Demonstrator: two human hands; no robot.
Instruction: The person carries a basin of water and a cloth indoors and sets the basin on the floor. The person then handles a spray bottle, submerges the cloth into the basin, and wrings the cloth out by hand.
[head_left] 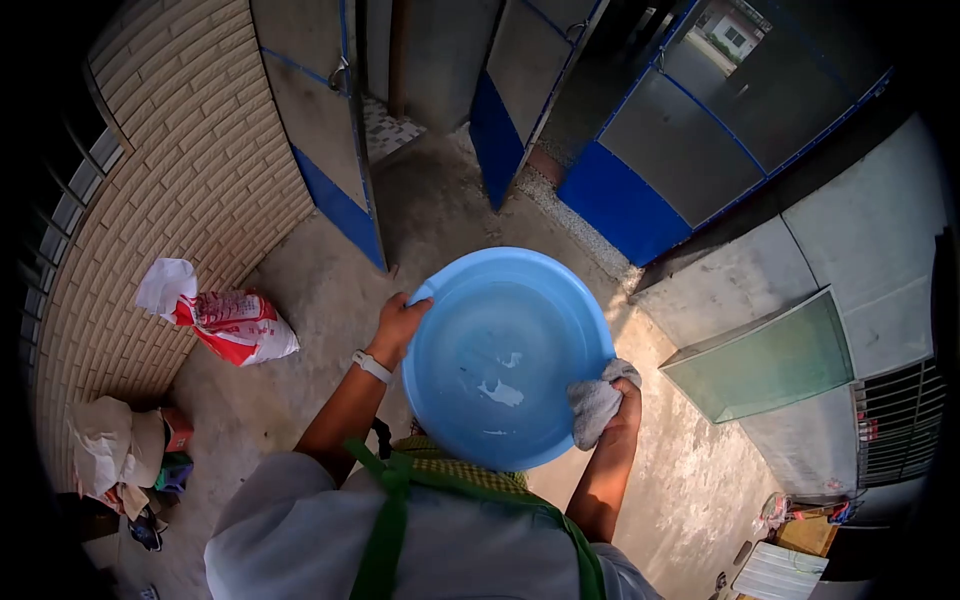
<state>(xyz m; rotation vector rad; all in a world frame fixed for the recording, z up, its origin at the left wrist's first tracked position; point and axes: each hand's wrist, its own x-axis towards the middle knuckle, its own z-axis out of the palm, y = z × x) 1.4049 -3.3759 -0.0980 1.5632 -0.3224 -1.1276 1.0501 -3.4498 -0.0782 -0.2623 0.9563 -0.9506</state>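
A large round light-blue plastic basin [450, 400] is held in front of my body, above the concrete floor. Some liquid seems to lie in it, with bright reflections near the middle. My left hand [402, 322] grips the basin's upper left rim, and a white band is on that wrist. On the right side, my right hand [627, 405] is closed round a grey cloth [592, 408] against the basin's rim. Whether those fingers also grip the rim is hidden by the cloth.
Blue-and-grey metal doors [625, 205] stand ahead, some ajar. A red-and-white sack [240, 325] rests by the brick wall [215, 150] on the left, with piled bags [120, 440] nearer. A greenish glass panel [770, 360] is at the right, and a white slatted board [780, 572] lies lower right.
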